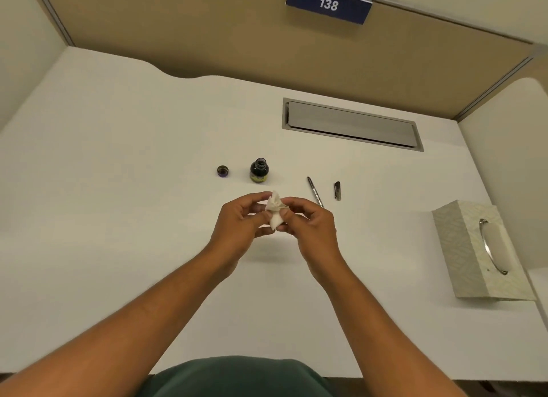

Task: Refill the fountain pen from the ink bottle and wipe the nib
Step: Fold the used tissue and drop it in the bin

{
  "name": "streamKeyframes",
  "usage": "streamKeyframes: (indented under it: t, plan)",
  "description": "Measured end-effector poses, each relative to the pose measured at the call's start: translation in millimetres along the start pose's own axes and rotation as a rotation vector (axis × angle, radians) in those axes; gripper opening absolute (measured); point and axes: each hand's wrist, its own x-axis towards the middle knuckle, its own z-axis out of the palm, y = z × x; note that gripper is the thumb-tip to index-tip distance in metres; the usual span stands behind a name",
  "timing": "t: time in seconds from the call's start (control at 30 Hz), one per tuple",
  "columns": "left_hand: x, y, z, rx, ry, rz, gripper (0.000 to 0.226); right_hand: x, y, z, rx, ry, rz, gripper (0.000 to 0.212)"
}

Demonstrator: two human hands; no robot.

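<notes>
A small crumpled white tissue (274,209) is pinched between my left hand (241,221) and my right hand (311,221), above the middle of the white desk (118,189). Behind my hands stands the open dark ink bottle (259,170), with its round cap (222,171) lying to its left. The fountain pen (314,190) lies on the desk just beyond my right hand, nib pointing away; my fingers cover its near end. A short dark pen part (337,190) lies to the right of the pen.
A patterned tissue box (462,248) sits at the right edge of the desk. A grey cable hatch (353,125) is set into the desk behind the pen. Beige partition walls close the back and sides, with a blue sign reading 138 (328,3).
</notes>
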Motion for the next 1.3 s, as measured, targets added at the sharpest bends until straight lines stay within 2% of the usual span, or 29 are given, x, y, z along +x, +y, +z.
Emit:
streamKeyframes:
  t: [0.17, 0.3, 0.43, 0.57, 0.67, 0.77, 0.87, 0.97, 1.13, 1.3]
  plan:
    - [-18, 3, -3, -0.002, 0.069, 0.049, 0.016, -11, -7, 5, -0.033, -0.037, -0.044, 0.013]
    - [-34, 0, -2, 0.038, 0.185, 0.080, 0.017, -19, -11, 5, 0.042, -0.129, -0.005, 0.020]
    - [-58, -5, 0, -0.010, 0.291, 0.105, 0.018, -28, -12, 6, -0.041, -0.213, -0.029, 0.005]
    - [-87, -15, -3, -0.094, 0.383, 0.111, 0.014, -40, -9, 13, -0.136, -0.269, -0.096, 0.015]
    - [-107, -25, -10, -0.099, 0.468, 0.132, 0.022, -48, -6, 20, -0.115, -0.335, -0.120, 0.024]
    - [-126, -33, -20, -0.174, 0.572, 0.178, 0.029, -58, 3, 32, -0.044, -0.416, -0.062, 0.028]
    - [-147, -40, -34, -0.253, 0.679, 0.210, 0.027, -74, 13, 50, -0.010, -0.556, 0.002, 0.028]
    - [-165, -50, -54, -0.265, 0.791, 0.217, 0.022, -94, 20, 73, -0.069, -0.684, -0.067, 0.024]
    - [-197, -69, -94, -0.292, 0.909, 0.225, 0.016, -122, 30, 124, -0.227, -0.758, -0.249, 0.017]
    - [-235, -84, -154, -0.443, 0.994, 0.225, 0.014, -155, 45, 193, -0.360, -0.862, -0.355, 0.015]
